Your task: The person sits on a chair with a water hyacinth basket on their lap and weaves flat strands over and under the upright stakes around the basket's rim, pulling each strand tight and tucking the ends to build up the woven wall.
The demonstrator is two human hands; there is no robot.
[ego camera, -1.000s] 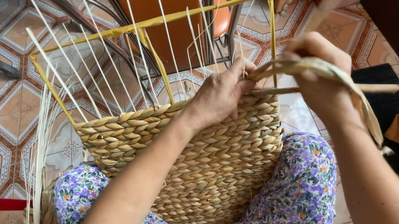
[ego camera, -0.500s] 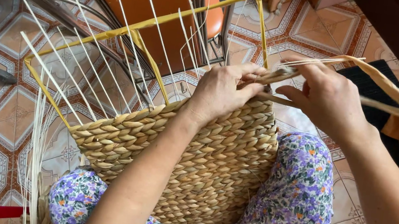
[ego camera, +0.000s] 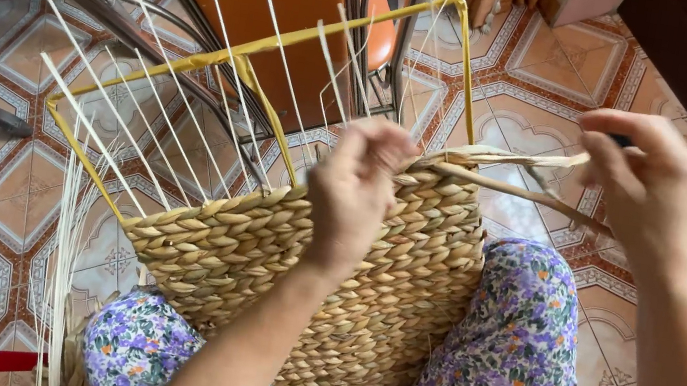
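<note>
Straw strand [ego camera: 509,189] now pulled taut rightward by right hand [ego camera: 651,191], fingers pinched on it; loop gone. Left hand [ego camera: 355,188] kept clamped on basket [ego camera: 404,276] rim; weave tightened.

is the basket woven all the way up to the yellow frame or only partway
Only partway. The woven basket stops well below the yellow frame, with bare white spokes sticking up uncovered.

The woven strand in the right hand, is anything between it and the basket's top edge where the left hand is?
Nothing visible does. The strand runs free from the right hand to the basket rim, where the left hand pinches it.
</note>
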